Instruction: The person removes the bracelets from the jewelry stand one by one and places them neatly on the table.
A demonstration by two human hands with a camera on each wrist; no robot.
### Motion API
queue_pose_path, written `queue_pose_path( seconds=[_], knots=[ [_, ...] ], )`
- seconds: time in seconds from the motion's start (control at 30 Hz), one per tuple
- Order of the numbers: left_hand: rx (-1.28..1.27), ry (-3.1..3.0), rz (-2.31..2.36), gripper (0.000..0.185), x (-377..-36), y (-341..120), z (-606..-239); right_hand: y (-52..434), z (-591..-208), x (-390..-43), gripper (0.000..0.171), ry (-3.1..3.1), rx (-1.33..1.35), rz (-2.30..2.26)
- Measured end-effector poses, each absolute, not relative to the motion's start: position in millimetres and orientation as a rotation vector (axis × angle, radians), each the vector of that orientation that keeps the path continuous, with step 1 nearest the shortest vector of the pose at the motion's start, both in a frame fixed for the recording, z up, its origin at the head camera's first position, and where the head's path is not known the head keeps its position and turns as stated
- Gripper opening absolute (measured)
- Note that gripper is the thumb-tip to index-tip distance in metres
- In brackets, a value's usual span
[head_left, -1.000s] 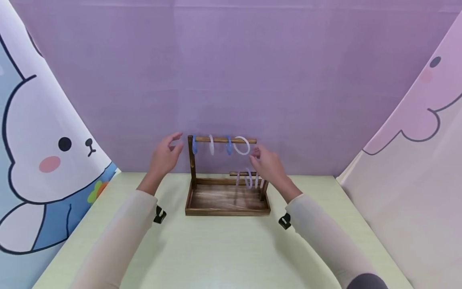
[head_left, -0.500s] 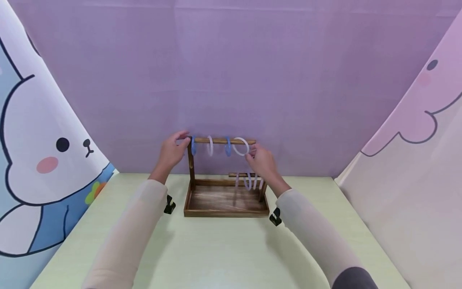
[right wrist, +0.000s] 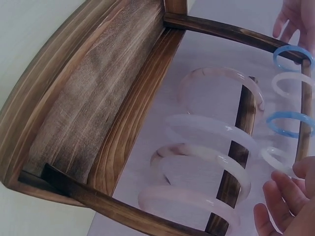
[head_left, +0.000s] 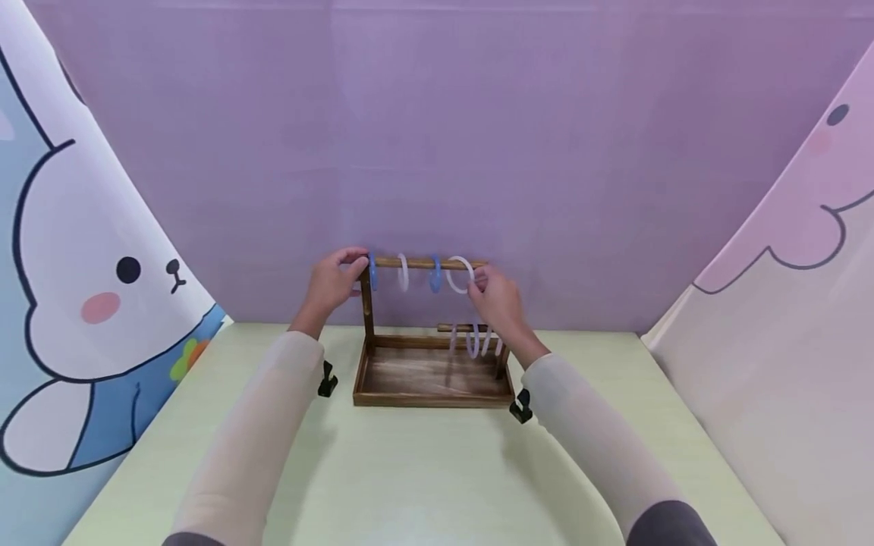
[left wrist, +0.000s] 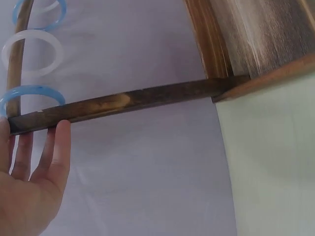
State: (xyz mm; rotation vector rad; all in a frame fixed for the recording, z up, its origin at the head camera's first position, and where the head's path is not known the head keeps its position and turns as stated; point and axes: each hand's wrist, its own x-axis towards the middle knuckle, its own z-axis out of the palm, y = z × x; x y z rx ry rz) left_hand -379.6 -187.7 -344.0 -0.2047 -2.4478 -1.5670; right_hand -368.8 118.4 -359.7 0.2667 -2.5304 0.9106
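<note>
With the left hand (head_left: 336, 279) fingers straight against the dark wooden stand's (head_left: 433, 383) post and the right hand (head_left: 497, 299) pinching the white translucent bangle (head_left: 460, 274) at the upper rod's (head_left: 426, 263) right end, a skewed pull may snag it and tip the stand.

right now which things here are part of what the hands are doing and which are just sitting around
In hand:
left hand at the corner of the wooden rack
right hand at the white bangle on the top bar

Just about:
blue bangle on the top bar
pink bangles on the lower bar
green table
</note>
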Motion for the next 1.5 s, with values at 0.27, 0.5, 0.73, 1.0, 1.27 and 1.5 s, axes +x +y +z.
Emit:
queue_pose_path(
  seconds=[0.27, 0.5, 0.73, 1.0, 1.27, 1.5],
  knots=[
    [-0.201, -2.45, -1.616, 0.034, -384, -186, -348, 121, -362, -369, 0.017, -2.52, 0.266, 0.939],
    [-0.196, -2.441, -1.602, 0.039, -383, -189, -350, 119, -357, -369, 0.021, -2.497, 0.274, 0.944],
    [-0.174, -2.44, -1.608, 0.038, -382, -190, -350, 117, -351, -370, 0.019, -2.441, 0.276, 0.973],
    [-0.169, -2.446, -1.618, 0.038, -382, -188, -349, 119, -349, -370, 0.017, -2.423, 0.271, 1.004],
    [-0.163, -2.458, -1.615, 0.038, -383, -188, -351, 129, -353, -370, 0.016, -2.432, 0.264, 1.0],
    [-0.167, -2.457, -1.618, 0.04, -382, -188, -350, 142, -353, -373, 0.017, -2.412, 0.249, 1.004]
  ],
)
